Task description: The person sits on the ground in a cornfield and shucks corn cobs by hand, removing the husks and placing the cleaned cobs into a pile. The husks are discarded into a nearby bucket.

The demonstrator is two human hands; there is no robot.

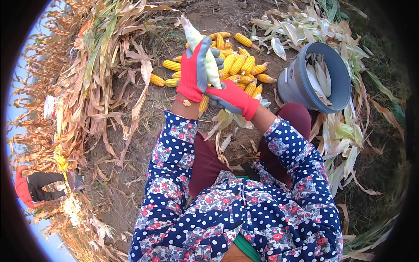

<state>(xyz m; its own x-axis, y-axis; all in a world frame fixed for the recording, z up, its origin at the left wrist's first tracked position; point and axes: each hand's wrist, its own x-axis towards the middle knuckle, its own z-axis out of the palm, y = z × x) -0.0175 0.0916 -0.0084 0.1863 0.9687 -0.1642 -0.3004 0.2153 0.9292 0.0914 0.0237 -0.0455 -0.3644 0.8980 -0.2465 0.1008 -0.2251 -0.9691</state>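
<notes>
An ear of corn in its pale green husk (212, 67) is held in front of me, its tip pointing up and to the left. Around its middle wraps my left hand (195, 70), in a red glove with grey coated palm and fingers. My right hand (234, 98), gloved the same way, grips the ear's lower end. Just beyond both hands lies a pile of husked yellow corn cobs (238, 65) on the soil, partly hidden by the gloves. Loose pieces of husk (224, 118) lie below my right hand, between my knees.
To the right a grey plastic bucket (289, 86) leans towards me, with several unhusked ears (320, 77) inside. Stripped husks (342, 131) are heaped around it. Dry cornstalks (114, 65) are piled at left. A person in a red top (24, 186) bends over at far left.
</notes>
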